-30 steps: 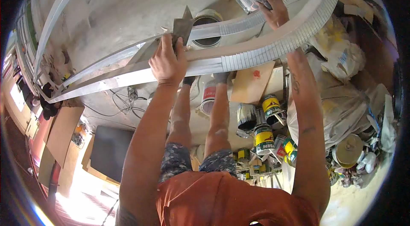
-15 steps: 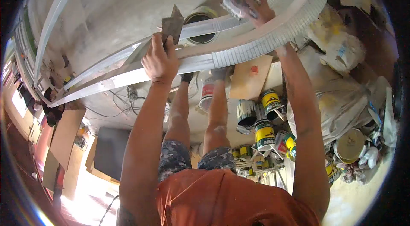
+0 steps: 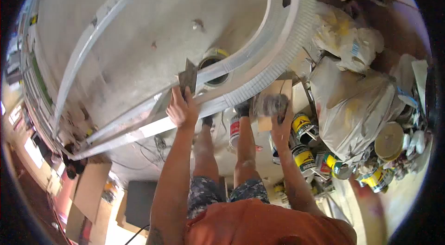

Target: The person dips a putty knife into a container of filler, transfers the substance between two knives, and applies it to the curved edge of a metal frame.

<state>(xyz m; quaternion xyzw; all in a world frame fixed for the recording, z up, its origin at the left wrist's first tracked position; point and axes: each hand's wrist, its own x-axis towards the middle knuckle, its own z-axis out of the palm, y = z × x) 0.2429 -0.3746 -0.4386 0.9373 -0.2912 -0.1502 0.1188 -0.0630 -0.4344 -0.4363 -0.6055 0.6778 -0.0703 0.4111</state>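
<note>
My left hand (image 3: 183, 108) is closed around flat grey metal putty knives (image 3: 187, 77), whose blades point up, one corner sharp. It rests at a long whitish metal strip (image 3: 157, 127), whose curved end has a ribbed side (image 3: 266, 80). My right hand (image 3: 281, 129) is below the curve, closed around a grey, block-like thing (image 3: 272, 104) that is smeared by motion. Behind that thing lies a brown board (image 3: 283, 86). An open round bucket (image 3: 214, 55) stands beyond the strip, partly hidden by it.
Yellow-labelled paint cans (image 3: 303, 158) stand at the right, near a large plastic-covered heap (image 3: 347, 106). A red-labelled bucket (image 3: 235, 127) is by my feet. Another curved strip (image 3: 88, 39) crosses the floor at the left. Cables (image 3: 157, 145) lie on the floor.
My right hand has come down from above the curved strip to below it, bringing the grey thing along. My left hand keeps its hold on the putty knives. The view has shifted.
</note>
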